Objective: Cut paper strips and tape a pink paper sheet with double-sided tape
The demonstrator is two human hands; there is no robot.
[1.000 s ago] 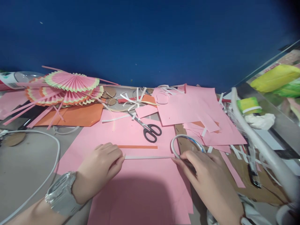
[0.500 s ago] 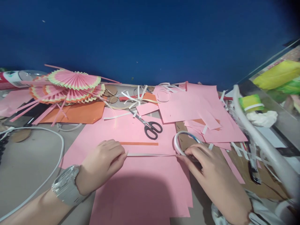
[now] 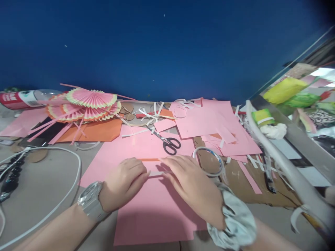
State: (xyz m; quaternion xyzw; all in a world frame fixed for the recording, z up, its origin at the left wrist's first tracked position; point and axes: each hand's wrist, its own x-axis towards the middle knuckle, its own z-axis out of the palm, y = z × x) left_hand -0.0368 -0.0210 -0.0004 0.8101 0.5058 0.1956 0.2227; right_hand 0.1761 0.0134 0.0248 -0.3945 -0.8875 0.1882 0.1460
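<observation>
My left hand (image 3: pixel 128 183), with a grey watch (image 3: pixel 91 198) on its wrist, is closed, thumb and index finger at the left end of a narrow white tape strip (image 3: pixel 155 173). The strip lies across pink paper (image 3: pixel 146 216). Over its right part is my right hand (image 3: pixel 192 184), fingers stretched out and apart, the thumb tip touching the strip. An orange paper strip (image 3: pixel 148 159) lies just beyond, partly under the right fingertips. The tape roll (image 3: pixel 208 161) lies flat beside my right hand. Scissors (image 3: pixel 167 142) with black handles rest further back.
Folded paper fans (image 3: pixel 91 99) and orange paper (image 3: pixel 91 130) lie at back left, near a bottle (image 3: pixel 23 99). A white cable (image 3: pixel 78 170) loops at left. Pink sheets (image 3: pixel 209 118), a cutter (image 3: pixel 269 177) and cardboard (image 3: pixel 243 184) are at right, beside a thick white tube (image 3: pixel 282 160).
My right hand has let go of the tape roll and moved left along the strip, close to my left hand. The roll now lies on the cardboard. The view has shifted slightly.
</observation>
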